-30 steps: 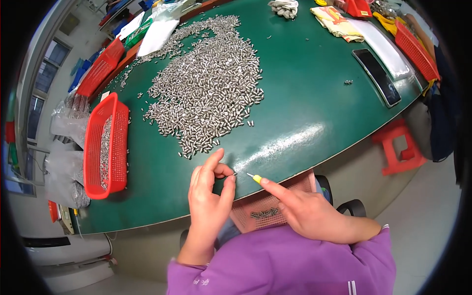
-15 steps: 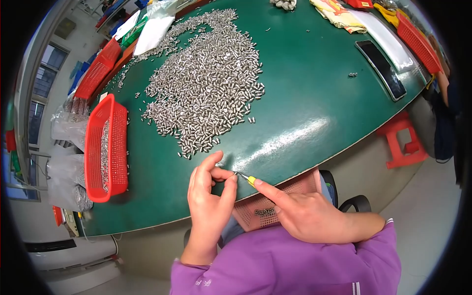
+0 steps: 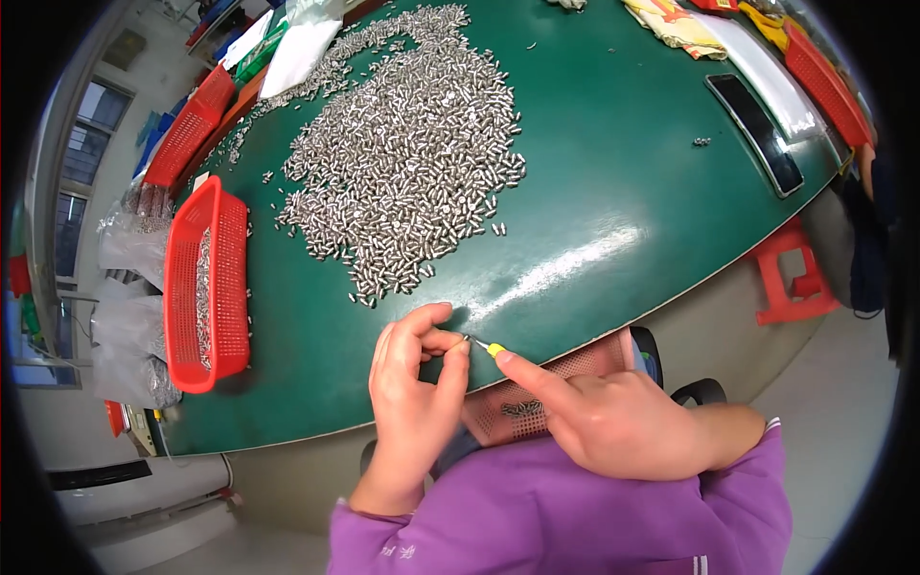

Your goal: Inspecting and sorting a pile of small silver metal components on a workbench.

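Observation:
My left hand [image 3: 410, 388] is raised just above the table's near edge, pinching a small silvery metal pin [image 3: 467, 337] between thumb and forefinger. My right hand [image 3: 628, 422] grips a slim tool with a yellow handle [image 3: 494, 349], its index finger stretched along it. The tool's thin metal tip meets or nearly meets the pin; its exact kind is too small to tell. Beyond my hands a big heap of similar metal pins [image 3: 402, 163] spreads over the green table [image 3: 594, 192]. Under the table edge, at my lap, a pink basket [image 3: 599, 359] holds several pins, partly hidden by my right hand.
A red basket [image 3: 232, 287] with pins inside stands at the left, another red basket [image 3: 192, 125] behind it. On the right lie a phone [image 3: 757, 134], a clear plastic sheet [image 3: 767, 86] and a few loose pins [image 3: 701, 142]. A red stool [image 3: 793, 278] stands on the floor.
The view has shifted slightly. Both hands stay together with the pin and the tool tip between them; my left forefinger region and right hand have moved only a little.

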The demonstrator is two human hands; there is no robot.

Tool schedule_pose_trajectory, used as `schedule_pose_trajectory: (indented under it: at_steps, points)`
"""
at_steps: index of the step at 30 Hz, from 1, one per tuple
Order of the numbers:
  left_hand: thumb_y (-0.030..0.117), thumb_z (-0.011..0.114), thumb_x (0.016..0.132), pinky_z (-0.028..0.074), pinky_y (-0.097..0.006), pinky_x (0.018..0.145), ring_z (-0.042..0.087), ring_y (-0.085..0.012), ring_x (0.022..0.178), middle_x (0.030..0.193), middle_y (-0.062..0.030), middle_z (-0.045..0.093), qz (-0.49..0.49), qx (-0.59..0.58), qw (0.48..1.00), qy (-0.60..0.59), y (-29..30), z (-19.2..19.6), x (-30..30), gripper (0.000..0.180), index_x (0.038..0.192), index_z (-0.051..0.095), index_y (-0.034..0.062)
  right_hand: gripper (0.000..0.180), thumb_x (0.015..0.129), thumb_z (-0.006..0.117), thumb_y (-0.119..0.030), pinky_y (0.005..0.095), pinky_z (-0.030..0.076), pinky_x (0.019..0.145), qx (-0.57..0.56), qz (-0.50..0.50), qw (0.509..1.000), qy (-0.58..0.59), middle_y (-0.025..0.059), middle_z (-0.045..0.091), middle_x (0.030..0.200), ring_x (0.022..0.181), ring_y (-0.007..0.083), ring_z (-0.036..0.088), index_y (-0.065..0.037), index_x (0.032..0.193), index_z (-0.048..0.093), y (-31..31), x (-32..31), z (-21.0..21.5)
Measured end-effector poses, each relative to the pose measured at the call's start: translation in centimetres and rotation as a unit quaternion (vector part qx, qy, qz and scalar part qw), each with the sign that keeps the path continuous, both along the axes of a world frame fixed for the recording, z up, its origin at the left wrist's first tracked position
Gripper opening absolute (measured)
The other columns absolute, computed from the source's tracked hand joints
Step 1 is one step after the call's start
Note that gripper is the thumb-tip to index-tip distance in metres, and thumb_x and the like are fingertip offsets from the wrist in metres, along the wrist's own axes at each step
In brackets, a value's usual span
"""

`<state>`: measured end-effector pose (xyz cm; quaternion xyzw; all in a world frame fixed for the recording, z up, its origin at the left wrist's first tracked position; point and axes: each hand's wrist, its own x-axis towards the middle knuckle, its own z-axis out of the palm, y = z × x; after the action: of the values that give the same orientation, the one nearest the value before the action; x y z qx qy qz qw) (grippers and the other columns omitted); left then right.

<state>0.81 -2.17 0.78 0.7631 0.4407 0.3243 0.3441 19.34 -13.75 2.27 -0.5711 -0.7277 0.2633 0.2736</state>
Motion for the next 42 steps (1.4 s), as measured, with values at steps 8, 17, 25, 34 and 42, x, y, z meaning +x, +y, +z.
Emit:
schedule_pose_trajectory:
  at_steps: [8,17,25,34,42]
  points:
    - [-0.01,0.068,0.088,0.053,-0.028,0.083,0.064,-0.0143,0.087,0.097,-0.0067,0.066,0.015,-0.082,0.975,-0.205,0.2,-0.9,-1.2,0.044,0.129,0.054,-0.0016,0.067,0.083,0.063,0.0,0.042,0.051,0.068,0.124,-0.21,0.967,-0.076,0.0076,0.053,0.077,0.067,0.028,0.058,-0.016,0.147,0.054,0.9,2.5,0.4]
    - [-0.01,0.06,0.093,0.053,-0.03,0.082,0.064,-0.0178,0.093,0.101,-0.0075,0.061,-0.043,-0.253,0.868,-0.426,1.7,-0.8,-2.7,0.04,0.129,0.051,0.0042,0.046,0.085,0.063,0.002,0.0458,0.049,0.084,0.177,-0.294,0.914,-0.218,0.0133,0.058,0.104,0.094,0.0326,0.059,-0.01,0.129,0.068,5.0,5.8,-0.9]
    - [-0.01,0.059,0.093,0.053,-0.031,0.081,0.063,-0.017,0.092,0.101,-0.0071,0.061,-0.049,-0.296,0.829,-0.471,2.1,-0.9,-3.1,0.039,0.127,0.051,0.0048,0.033,0.078,0.071,-0.001,0.0426,0.051,0.079,0.29,-0.118,0.947,-0.07,0.009,0.063,0.101,0.094,0.0312,0.061,-0.004,0.11,0.068,6.8,2.2,0.4]
    - [-0.006,0.068,0.085,0.054,-0.036,0.079,0.064,-0.0227,0.087,0.101,-0.0108,0.065,0.068,0.117,0.99,0.039,2.2,-0.8,-2.1,0.046,0.129,0.057,-0.001,0.029,0.082,0.071,-0.003,0.0434,0.052,0.082,0.189,-0.044,0.979,-0.058,0.0125,0.063,0.102,0.095,0.0332,0.061,-0.002,0.111,0.067,10.5,-1.1,-0.1]
    - [-0.009,0.064,0.085,0.052,-0.041,0.088,0.062,-0.0296,0.097,0.105,-0.0144,0.065,0.019,0.104,0.994,0.027,3.1,-0.7,-0.8,0.057,0.14,0.051,-0.0007,0.025,0.083,0.069,-0.002,0.0461,0.051,0.083,0.152,-0.031,0.986,-0.057,0.0151,0.061,0.097,0.094,0.0363,0.06,0.0,0.107,0.065,11.9,-2.2,-0.9]
